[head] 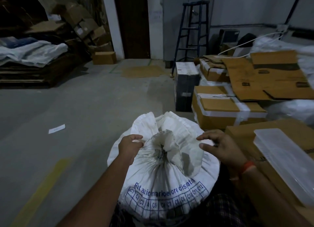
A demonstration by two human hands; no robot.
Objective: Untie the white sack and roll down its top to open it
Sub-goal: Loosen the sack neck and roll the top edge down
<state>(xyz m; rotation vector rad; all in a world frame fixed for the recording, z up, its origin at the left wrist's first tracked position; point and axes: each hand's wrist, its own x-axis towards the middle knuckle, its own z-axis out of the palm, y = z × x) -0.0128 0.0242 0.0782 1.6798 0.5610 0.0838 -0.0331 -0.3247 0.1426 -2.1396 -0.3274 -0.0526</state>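
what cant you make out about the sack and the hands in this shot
- Head view: the tie at the neck of the white sack is buried in gathered folds; tied or loose, cannot tell.
- Sack contents: hidden by the fabric.
- Left hand: fingertips curl into the fabric, grip unclear.
- Right hand: motion-blurred.
- Blue print: creased, partly unreadable.
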